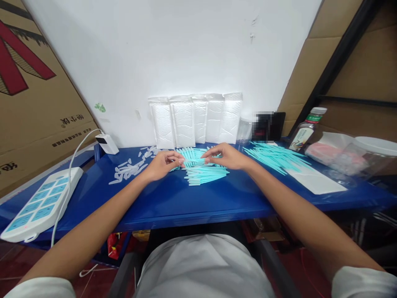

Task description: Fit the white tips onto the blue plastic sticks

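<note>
A thin piece point(194, 160) (too blurred to identify) is pinched by the left hand point(167, 162) and right hand point(226, 156), slightly apart, at a middle teal pile point(206, 175); work is judged unfinished, with clear sleeves point(126, 170) and teal sticks point(276, 156) left loose on the desk point(198, 207).

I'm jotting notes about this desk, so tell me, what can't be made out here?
All in the head view:
Whether the left hand and right hand share one of the teal sticks: fingers cover any ends, and more sticks behind blend in.
Small print on the bottle: too small and blurred.
Part of the dark panel: masked by coarse squares.
Right side of the plastic tub: cut off by the picture's right edge.
</note>
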